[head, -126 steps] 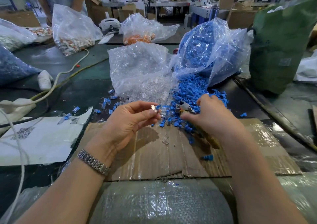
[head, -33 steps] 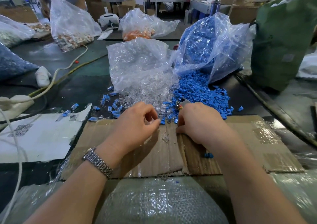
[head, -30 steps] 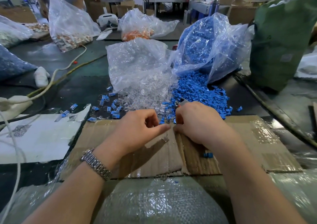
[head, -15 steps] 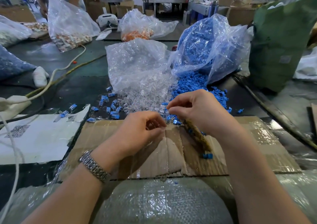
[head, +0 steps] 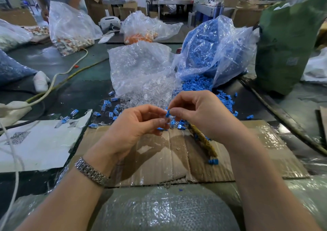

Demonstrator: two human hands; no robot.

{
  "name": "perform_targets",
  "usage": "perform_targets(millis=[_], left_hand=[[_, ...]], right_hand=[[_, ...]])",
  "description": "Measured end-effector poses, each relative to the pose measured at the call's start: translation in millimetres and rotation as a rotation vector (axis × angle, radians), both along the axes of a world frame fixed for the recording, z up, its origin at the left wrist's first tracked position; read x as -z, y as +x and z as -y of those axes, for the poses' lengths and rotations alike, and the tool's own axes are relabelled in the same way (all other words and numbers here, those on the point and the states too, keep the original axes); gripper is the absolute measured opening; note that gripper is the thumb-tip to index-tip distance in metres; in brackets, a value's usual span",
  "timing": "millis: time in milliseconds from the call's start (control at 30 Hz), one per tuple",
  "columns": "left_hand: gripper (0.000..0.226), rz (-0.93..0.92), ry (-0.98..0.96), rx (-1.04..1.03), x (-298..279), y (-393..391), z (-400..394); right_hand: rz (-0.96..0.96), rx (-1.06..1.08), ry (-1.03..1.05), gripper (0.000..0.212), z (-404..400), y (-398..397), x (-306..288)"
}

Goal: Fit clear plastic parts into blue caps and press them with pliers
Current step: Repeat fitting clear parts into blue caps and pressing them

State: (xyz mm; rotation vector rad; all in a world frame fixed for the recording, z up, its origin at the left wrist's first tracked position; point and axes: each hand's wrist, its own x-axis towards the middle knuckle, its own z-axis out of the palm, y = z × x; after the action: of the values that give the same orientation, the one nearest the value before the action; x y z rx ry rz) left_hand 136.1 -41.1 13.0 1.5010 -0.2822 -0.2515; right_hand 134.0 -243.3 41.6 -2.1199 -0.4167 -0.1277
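Table [head: 74,92]: bags spilling clear parts [head: 150,91] and blue caps [head: 198,83]. Right hand [head: 203,117] pinches blue cap [head: 167,113], pliers handle [head: 203,140] tucked beneath; left hand [head: 134,129] pinches clear part [head: 165,121]. Risk: misaligned mating, small part slipping into pile.
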Motion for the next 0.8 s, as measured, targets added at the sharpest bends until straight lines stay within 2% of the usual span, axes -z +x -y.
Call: perform_targets(millis=[267, 433, 533, 600, 667, 733, 800], left_hand=[[0.018, -0.044, -0.098, -0.015, 0.4, 0.4, -1.7], [0.017, -0.059, -0.143, -0.02, -0.7, 1.1, -1.3], [0.022, -0.062, -0.161, -0.025, -1.6, 1.6, -3.4], [0.025, -0.059, -0.156, -0.03, -2.0, 1.7, -4.9], [0.024, -0.051, -0.165, -0.041, -1.2, 1.6, -4.5], [0.024, -0.048, -0.179, -0.055, -0.8, 1.9, -3.8], [0.024, -0.046, -0.203, -0.057, -0.5, 2.9, -4.0]], right_hand=[[0.064, -0.038, -0.033, 0.012, -3.9, -2.4, 2.0], [0.058, -0.048, -0.037, 0.008, -5.7, -4.0, -0.8], [0.024, 0.05, -0.017, 0.011, 2.9, -2.3, -4.7], [0.026, 0.249, -0.168, 0.024, 12.4, 1.1, -3.9], [-0.104, 0.416, -0.468, 0.046, 19.9, 3.8, 0.6], [-0.272, 0.471, -0.713, 0.061, 22.2, 5.4, 6.2], [-0.327, 0.452, -0.777, 0.056, 20.3, 6.4, 9.9]])
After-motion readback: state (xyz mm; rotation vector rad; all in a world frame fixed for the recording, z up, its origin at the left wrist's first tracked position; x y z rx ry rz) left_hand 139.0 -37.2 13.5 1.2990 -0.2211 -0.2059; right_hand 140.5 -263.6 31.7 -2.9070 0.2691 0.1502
